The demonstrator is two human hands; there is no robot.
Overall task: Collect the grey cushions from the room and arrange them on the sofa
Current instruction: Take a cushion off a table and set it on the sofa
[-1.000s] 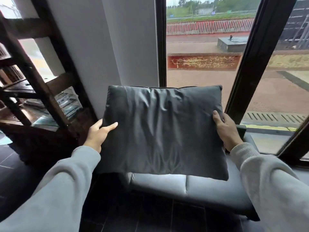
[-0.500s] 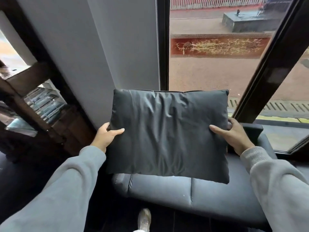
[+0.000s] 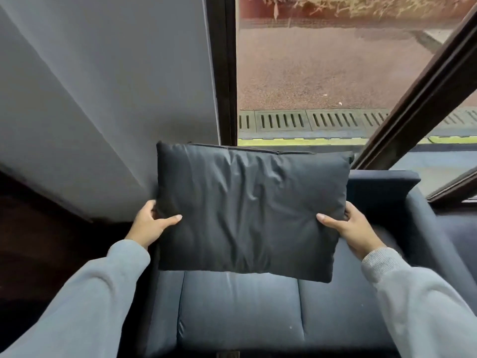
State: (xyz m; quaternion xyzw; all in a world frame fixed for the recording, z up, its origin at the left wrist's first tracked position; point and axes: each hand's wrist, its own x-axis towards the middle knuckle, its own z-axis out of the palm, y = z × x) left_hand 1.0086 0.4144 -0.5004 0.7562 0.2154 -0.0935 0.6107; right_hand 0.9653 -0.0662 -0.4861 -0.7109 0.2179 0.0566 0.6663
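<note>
A: Locate grey cushion (image 3: pixel 247 210) pls.
B: Held up over seat of sofa (image 3: pixel 258 313), in front of backrest. Roughly upright, creased front face twd cam, btm right corner hanging lower than btm left. Can't tell re contact w/ backrest.

A: Check hands?
B: Gripped at both side edges. Pinched on L edge by left hand (image 3: pixel 151 227): thumb laid across front face, fingers curled round behind. Same on R edge w/ right hand (image 3: pixel 353 228): thumb on front, fingers wrapped behind edge. Both grips set in lower half of cushion.

A: Note surroundings.
B: Backed by grey wall (image 3: pixel 103 99) at upper L. Met at top edge by dark vertical window frame (image 3: pixel 223 73), w/ second frame bar (image 3: pixel 418 99) slanting at R. Seen thru glass: reddish paving, drain grate (image 3: pixel 296 120). Flanked at R by sofa armrest (image 3: pixel 413 228), just beside right hand. Covered to wrists in light grey sleeves (image 3: pixel 77 306), both arms.
</note>
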